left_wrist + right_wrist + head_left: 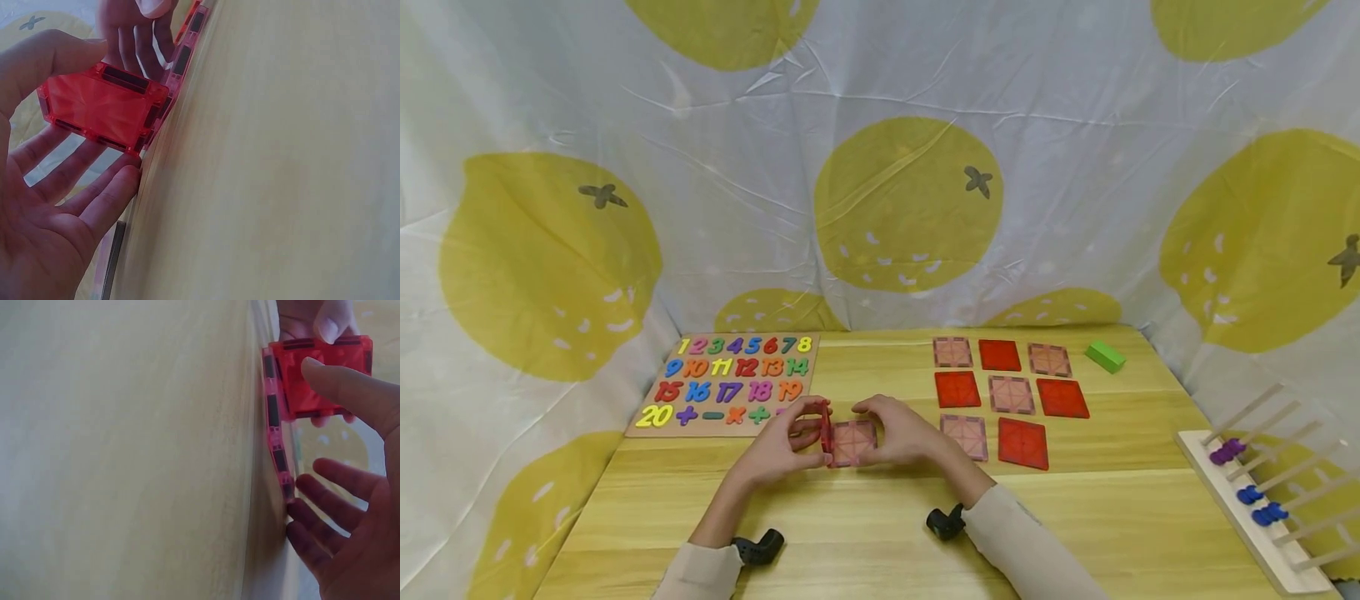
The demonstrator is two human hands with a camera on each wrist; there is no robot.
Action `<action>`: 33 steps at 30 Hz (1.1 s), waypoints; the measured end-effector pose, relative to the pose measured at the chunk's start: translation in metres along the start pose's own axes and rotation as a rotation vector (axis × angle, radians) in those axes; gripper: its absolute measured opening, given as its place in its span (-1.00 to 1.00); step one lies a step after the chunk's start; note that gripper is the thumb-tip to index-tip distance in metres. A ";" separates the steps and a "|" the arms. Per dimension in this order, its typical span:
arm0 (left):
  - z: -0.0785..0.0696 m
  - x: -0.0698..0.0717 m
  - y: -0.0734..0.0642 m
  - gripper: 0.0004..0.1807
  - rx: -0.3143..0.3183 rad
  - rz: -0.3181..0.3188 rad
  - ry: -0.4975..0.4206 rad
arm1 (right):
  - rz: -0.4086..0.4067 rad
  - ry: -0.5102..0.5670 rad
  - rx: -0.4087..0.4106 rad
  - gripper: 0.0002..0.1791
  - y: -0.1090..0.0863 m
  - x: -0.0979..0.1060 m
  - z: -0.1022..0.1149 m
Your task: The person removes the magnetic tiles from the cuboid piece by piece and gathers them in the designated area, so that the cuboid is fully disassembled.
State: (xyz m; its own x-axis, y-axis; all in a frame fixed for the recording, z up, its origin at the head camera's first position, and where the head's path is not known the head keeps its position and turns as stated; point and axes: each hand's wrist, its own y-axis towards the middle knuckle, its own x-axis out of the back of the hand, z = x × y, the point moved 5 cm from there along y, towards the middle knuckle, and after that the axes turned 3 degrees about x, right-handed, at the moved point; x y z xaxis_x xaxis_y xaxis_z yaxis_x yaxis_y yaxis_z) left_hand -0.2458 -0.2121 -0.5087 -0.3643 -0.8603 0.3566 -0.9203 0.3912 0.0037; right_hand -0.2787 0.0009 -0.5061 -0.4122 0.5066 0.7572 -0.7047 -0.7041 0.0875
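A translucent red magnetic tile (826, 427) stands on edge, held between the thumb and fingers of my left hand (777, 443). Its lower edge meets the left side of a pink magnetic tile (853, 443), which lies on or just above the table. My right hand (904, 431) is at the pink tile's right side, fingers loosely extended. In the right wrist view its fingertips (299, 534) touch or nearly touch the tile's edge, and its thumb passes in front of the red tile (319, 394). The left wrist view shows the red tile (103, 106) tilted in my left fingers.
Red and pink tiles (1011, 394) lie in rows to the right, near a green block (1105, 356). A number board (655, 408) is at back left. A wooden peg rack (1240, 512) with purple and blue beads stands far right. A lemon-print cloth (910, 75) hangs behind.
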 end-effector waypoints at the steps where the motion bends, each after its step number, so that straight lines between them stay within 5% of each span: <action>1: 0.000 0.000 0.000 -0.05 -0.003 -0.001 0.000 | 0.001 -0.021 0.008 -0.09 0.001 -0.001 0.001; 16: -0.003 0.000 0.002 -0.05 0.012 -0.005 0.005 | 0.039 -0.216 0.010 -0.13 0.010 -0.010 0.006; 33: 0.001 0.000 0.001 -0.04 0.031 -0.040 -0.019 | -0.064 -0.121 -0.158 -0.20 0.001 -0.007 0.005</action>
State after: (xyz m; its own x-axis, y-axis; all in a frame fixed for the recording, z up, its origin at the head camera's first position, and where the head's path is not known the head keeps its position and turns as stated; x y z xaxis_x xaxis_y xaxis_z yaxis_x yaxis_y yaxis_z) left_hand -0.2465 -0.2118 -0.5096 -0.3295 -0.8813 0.3387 -0.9380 0.3463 -0.0113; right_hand -0.2739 -0.0060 -0.5087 -0.2981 0.4779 0.8263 -0.8132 -0.5805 0.0423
